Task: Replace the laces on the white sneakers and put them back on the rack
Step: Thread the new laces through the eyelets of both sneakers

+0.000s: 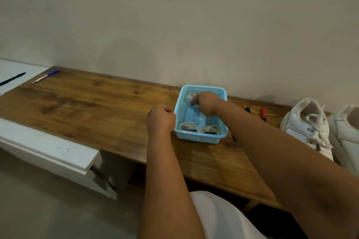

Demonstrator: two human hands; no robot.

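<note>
Head-camera view: a person reaches into a light blue mesh basket (200, 137) on a wooden desk (87, 106) set against a plain wall. The right hand (206, 103) dips inside the basket at its far end, its fingers (194, 101) curled down on a coiled white lace (189, 95); whether they pinch it cannot be told. The left hand (160, 119) grips the basket's left rim, fingers curled round the edge. Two more coils of white lace (188, 126) lie side by side at the basket's near end, each bound with a dark band, making three coils counted. Two white sneakers (307, 124) stand at the desk's right end, well apart from the basket; the nearer one carries loose, slack white laces across its tongue, while the second (347, 137) is cut off by the frame edge. Two small tools, one black-handled (247, 110) and one red-handled (263, 112), lie between basket and sneakers. Two pens, one blue-capped (46, 76) and one black (12, 79), rest far left.
</note>
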